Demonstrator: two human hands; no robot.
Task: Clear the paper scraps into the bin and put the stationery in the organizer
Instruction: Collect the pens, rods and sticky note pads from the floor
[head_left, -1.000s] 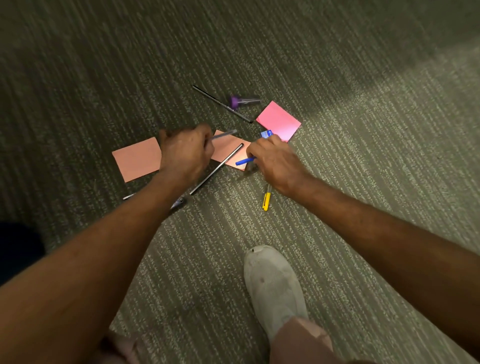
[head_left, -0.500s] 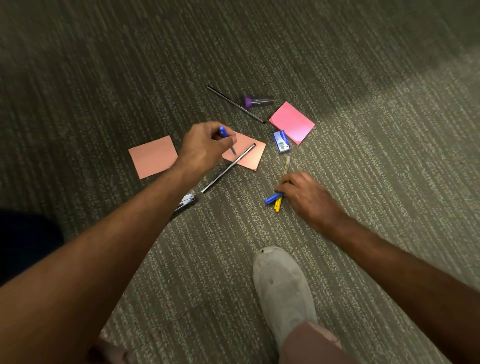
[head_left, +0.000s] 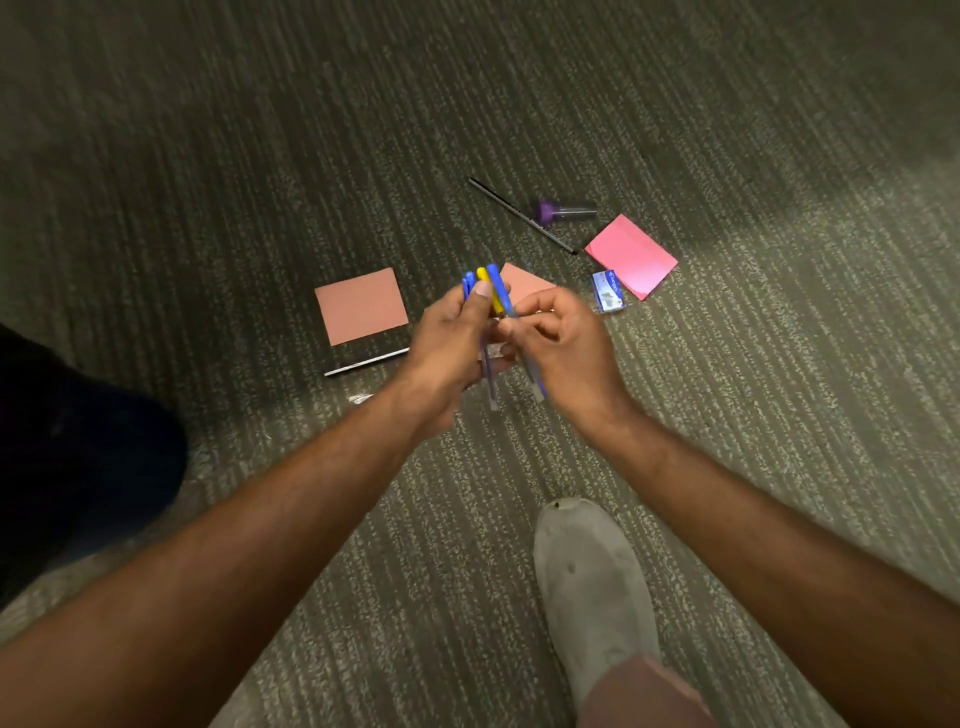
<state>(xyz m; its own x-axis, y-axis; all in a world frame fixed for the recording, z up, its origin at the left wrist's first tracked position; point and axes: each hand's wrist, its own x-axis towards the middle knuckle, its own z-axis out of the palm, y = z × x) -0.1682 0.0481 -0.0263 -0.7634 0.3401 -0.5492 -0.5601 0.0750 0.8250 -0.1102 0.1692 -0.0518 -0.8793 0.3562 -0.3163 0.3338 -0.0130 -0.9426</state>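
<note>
Grey-green striped carpet (head_left: 675, 467) fills the whole view, darker towards the top and left. Above its middle both hands meet around a small bundle of pens (head_left: 491, 291), blue and yellow caps pointing up and away from the person. The left hand (head_left: 452, 343) grips the bundle, thumb pressed across the caps and fingers curled round the barrels. The right hand (head_left: 563, 343) pinches the nearest blue pen between thumb and curled fingers, and the clear lower ends of the barrels stick out below both palms.

Under the hands, on the carpet, lies a salmon paper scrap (head_left: 524, 280), mostly hidden by the fingers. To its left lies a second salmon scrap (head_left: 361, 305), flat and fully in sight, with a thin silver pen (head_left: 366, 362) just beside its near edge. Right of the hands sits a small blue box (head_left: 609, 292), touching the corner of a bright pink sticky-note pad (head_left: 631, 255). Beyond these a long dark pen (head_left: 522, 215) lies slantwise, and a clear tube with a purple cap (head_left: 563, 210) rests against it.

Nearer the person, a grey shoe (head_left: 592, 587) stands on the carpet below the right forearm. A dark shape (head_left: 78, 457) occupies the left edge; I cannot tell what it is.
</note>
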